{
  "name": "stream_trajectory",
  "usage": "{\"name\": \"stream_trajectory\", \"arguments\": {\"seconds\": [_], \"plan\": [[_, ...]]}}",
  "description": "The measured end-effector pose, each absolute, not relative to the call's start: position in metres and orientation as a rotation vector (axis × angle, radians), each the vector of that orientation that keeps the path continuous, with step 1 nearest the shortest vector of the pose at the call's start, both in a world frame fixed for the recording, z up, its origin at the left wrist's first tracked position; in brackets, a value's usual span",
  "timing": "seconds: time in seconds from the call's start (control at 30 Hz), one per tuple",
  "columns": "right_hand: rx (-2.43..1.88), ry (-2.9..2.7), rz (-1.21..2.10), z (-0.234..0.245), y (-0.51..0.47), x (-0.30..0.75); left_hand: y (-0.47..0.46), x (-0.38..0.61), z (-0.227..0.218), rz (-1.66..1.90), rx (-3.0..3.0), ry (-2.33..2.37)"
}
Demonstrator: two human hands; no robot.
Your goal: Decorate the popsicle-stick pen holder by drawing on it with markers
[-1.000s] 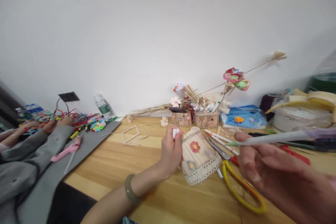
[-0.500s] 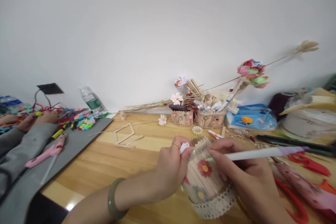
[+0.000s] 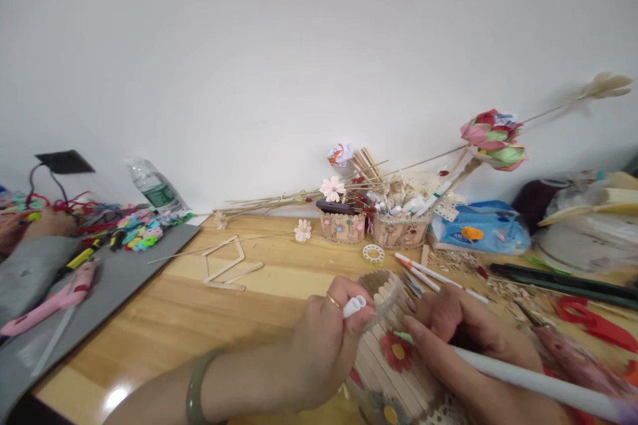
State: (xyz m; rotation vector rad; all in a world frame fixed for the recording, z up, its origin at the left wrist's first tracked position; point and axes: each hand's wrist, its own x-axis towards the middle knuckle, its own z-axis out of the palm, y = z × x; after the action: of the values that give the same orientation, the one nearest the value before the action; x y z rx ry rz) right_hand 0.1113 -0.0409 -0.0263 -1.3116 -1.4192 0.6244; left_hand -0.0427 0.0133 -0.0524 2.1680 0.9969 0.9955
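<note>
White marker [image 3: 538,382], just one, gripped in the right hand [image 3: 473,325], slanting up leftward, green tip at the red flower [image 3: 397,350] on one wooden cup [image 3: 401,386], contact unclear! That flower lies just left of those fingers; the left hand [image 3: 326,345], on the cup's other side, is closed around one small white piece [image 3: 353,307]. Farther, two loose pens [image 3: 428,271]; near the worktop's [image 3: 284,285] far edge, two baskets [image 3: 343,229].

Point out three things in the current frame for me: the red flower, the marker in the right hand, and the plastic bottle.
Red flower [image 3: 397,351]: head view, on its centre.
Marker [image 3: 533,377]: head view, on its white barrel.
Plastic bottle [image 3: 160,194]: head view, on its green label.
</note>
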Motion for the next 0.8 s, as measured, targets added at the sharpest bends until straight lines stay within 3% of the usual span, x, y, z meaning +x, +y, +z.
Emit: {"name": "stream_trajectory", "arguments": {"seconds": [0.8], "plan": [[-1.333, -1.416, 0.476, -0.0242, -0.0446, 0.1029, 0.0112, -0.0423, -0.0510, 1.069, 2.184, 0.979]]}}
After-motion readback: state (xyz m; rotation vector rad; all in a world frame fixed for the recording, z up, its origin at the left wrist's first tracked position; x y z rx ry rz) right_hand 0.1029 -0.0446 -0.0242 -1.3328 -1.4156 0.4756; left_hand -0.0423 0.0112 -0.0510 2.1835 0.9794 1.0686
